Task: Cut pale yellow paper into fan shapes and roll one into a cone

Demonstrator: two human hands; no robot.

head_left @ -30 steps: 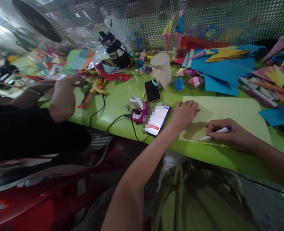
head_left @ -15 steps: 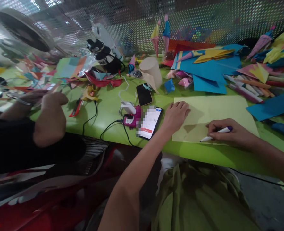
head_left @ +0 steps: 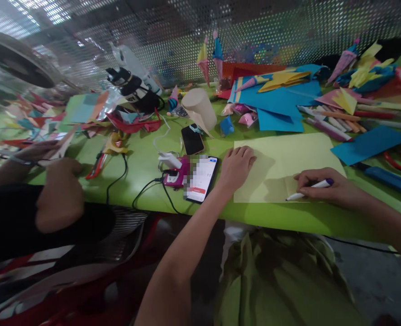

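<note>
A pale yellow paper sheet (head_left: 278, 158) lies on the green table (head_left: 275, 215) in front of me. My left hand (head_left: 236, 166) rests flat on the sheet's left edge, its fingers spread a little. In my right hand (head_left: 322, 182) is a white marker (head_left: 312, 189) with a purple end, its tip down at the sheet's lower edge. Just left of my left hand lies a phone with a lit screen (head_left: 203, 179). Beside that phone is a magenta power adapter (head_left: 177, 174) with a white charger plugged in.
Behind the sheet are a dark phone (head_left: 193, 139), a paper roll (head_left: 200, 108) and blue paper (head_left: 282, 104). Several markers (head_left: 339, 120) and a blue cutter (head_left: 390, 180) lie to the right. Another person's hands (head_left: 59, 165) work at the left, near red scissors (head_left: 97, 166).
The view has shifted, so most things sit a little further left. My right hand and the marker have moved slightly right along the sheet. My left hand stays on its edge.
</note>
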